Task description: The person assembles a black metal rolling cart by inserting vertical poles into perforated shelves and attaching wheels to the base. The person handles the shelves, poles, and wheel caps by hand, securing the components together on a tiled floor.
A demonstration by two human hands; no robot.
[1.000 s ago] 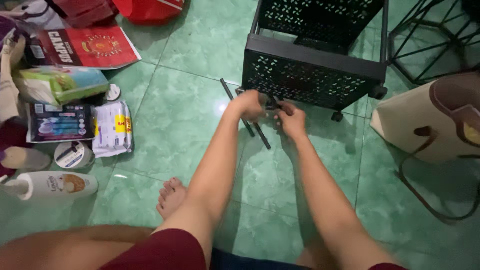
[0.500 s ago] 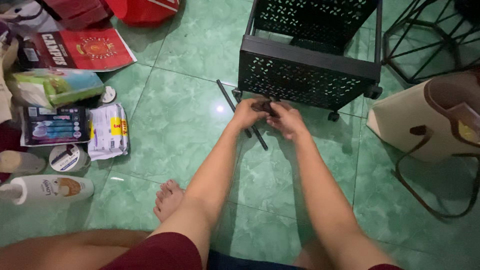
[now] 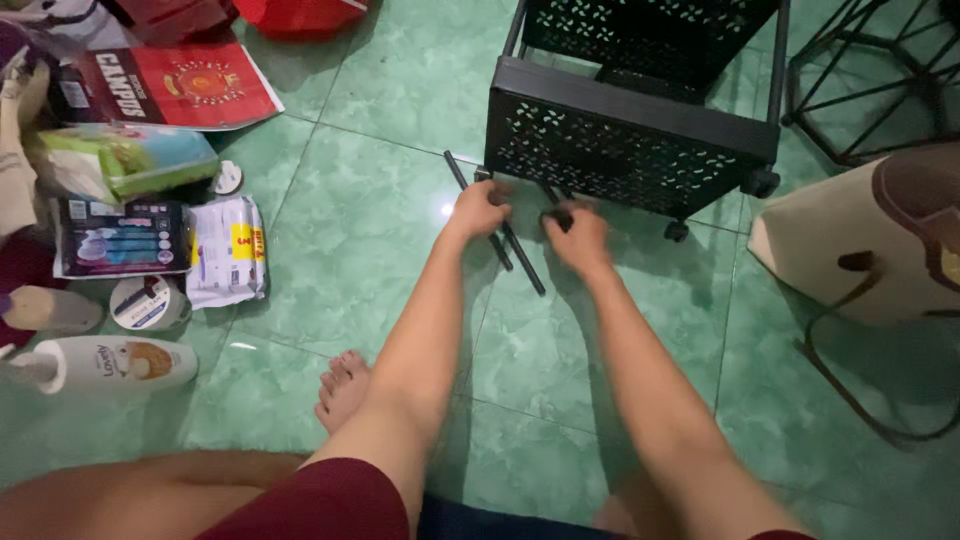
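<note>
Both hands, left (image 3: 480, 208) and right (image 3: 578, 236), gripped black rods (image 3: 505, 243) under a black cart (image 3: 630, 140) (at 12 o'clock)

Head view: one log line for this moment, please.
left hand: at black cart lower front corner | right hand: grips small dark part | black rods: on green floor

Bare forearms, no sleeves, left hand (image 3: 478, 208) and right hand (image 3: 580, 236) ringless, dark red shorts (image 3: 310, 505), bare foot (image 3: 342, 388) beside shorts
</note>
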